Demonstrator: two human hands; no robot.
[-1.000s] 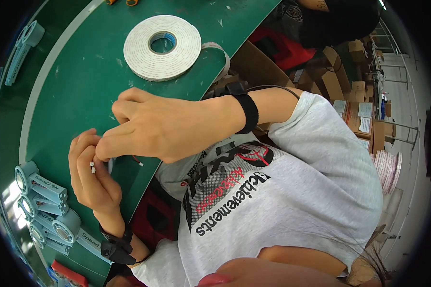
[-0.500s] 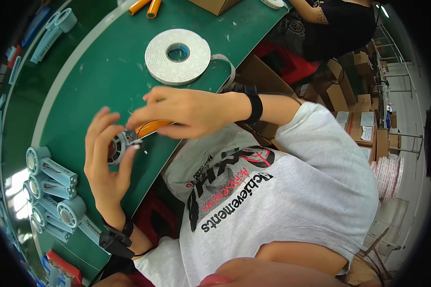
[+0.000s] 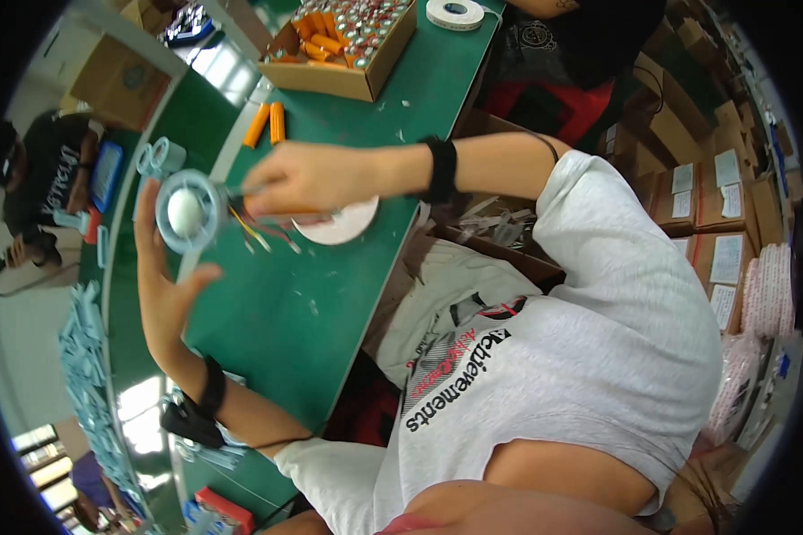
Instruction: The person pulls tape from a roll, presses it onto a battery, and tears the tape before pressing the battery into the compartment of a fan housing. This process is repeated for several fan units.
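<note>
Left hand (image 3: 163, 287) fingers extended, thumb spread wide; right hand (image 3: 305, 181) curled in, blurred, wrist (image 3: 410, 171) above near edge of bench (image 3: 321, 334).

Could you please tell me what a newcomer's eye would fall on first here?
Probably the round, white-centred pale-blue fan piece, left of the picture's middle, seen against the left hand and beside the right hand. Next might come the cardboard box of orange cylinders, at the top of the view on the green table.
</note>
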